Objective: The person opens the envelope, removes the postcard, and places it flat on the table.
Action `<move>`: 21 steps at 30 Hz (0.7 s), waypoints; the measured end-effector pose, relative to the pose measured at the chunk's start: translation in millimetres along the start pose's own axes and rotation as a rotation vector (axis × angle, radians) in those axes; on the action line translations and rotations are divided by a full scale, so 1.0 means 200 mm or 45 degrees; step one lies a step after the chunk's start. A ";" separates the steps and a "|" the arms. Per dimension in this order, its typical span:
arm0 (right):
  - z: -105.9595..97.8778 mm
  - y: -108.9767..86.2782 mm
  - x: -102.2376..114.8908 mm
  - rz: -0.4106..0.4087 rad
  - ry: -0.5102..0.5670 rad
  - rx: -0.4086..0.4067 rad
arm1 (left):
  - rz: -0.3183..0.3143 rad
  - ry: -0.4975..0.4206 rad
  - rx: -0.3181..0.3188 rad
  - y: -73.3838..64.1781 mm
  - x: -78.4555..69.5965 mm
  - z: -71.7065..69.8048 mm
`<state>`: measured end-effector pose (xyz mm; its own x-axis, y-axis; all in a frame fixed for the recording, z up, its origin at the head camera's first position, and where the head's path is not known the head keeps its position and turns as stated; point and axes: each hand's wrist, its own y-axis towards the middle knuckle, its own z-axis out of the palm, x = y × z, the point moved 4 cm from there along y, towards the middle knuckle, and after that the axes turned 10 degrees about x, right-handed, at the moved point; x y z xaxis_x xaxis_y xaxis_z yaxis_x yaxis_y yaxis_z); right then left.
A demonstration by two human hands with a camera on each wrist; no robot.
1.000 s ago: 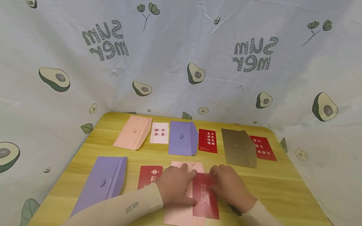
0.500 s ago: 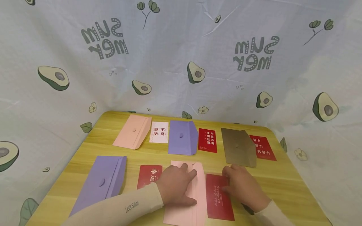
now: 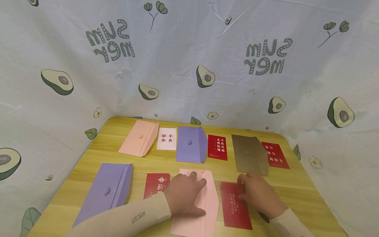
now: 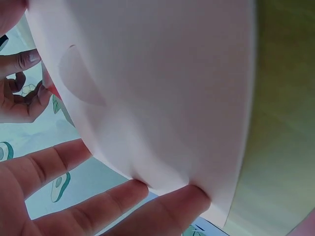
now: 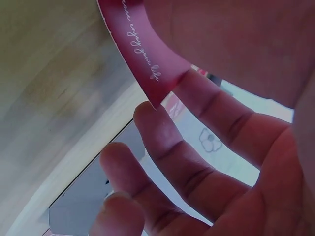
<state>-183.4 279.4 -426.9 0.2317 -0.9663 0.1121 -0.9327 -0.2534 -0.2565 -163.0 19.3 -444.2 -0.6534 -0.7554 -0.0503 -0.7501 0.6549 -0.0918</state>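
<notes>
A pink envelope (image 3: 207, 200) lies on the table in front of me with its flap spread to the right. My left hand (image 3: 184, 195) rests on it, fingers spread; in the left wrist view the fingertips (image 4: 189, 199) touch the envelope's edge. At its right, apart from it, is a red card (image 3: 236, 205) with white script. My right hand (image 3: 260, 194) pinches that card by its right side; the right wrist view shows the thumb over the card (image 5: 142, 54) and fingertips at its edge. Left of my left hand a second red card (image 3: 155, 184) is partly covered by the forearm.
Nearer the left edge lies a purple envelope (image 3: 105, 191). Along the back are a pink envelope (image 3: 137, 138), a white card (image 3: 166, 139), a purple envelope (image 3: 189, 144), a red card (image 3: 217, 147), a brown envelope (image 3: 248, 154) and another red card (image 3: 275, 155). Patterned cloth (image 3: 177, 49) hangs behind.
My right hand has moved right with the red card, from over the pink envelope to beside it on the table. The envelope's flap now shows fully. My left hand has stayed put.
</notes>
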 end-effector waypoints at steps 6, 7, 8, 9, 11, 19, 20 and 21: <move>0.00 0.02 -0.01 0.020 0.017 0.039 | -0.001 0.016 -0.014 0.00 0.00 0.01; 0.00 0.02 -0.01 0.022 0.017 0.045 | -0.003 0.021 -0.015 0.00 0.00 0.01; 0.00 0.03 -0.02 0.023 0.016 0.052 | -0.003 0.023 -0.015 0.00 0.00 0.01; 0.00 0.03 -0.02 0.024 0.019 0.061 | -0.003 0.026 -0.015 0.00 0.00 0.01; 0.00 0.03 -0.02 0.025 0.024 0.075 | -0.001 0.030 -0.013 0.00 0.00 0.01; -0.01 0.01 -0.01 0.016 0.040 0.094 | -0.003 0.021 0.035 0.00 0.00 0.00; -0.01 0.01 0.00 0.016 0.040 0.095 | -0.004 0.022 0.040 0.01 0.00 0.00; -0.01 0.01 0.00 0.017 0.043 0.095 | -0.005 0.028 0.043 0.01 0.00 0.00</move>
<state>-186.4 279.3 -425.0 0.2091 -0.9678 0.1400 -0.9120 -0.2447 -0.3292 -163.6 20.6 -444.6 -0.6530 -0.7568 -0.0285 -0.7488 0.6508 -0.1252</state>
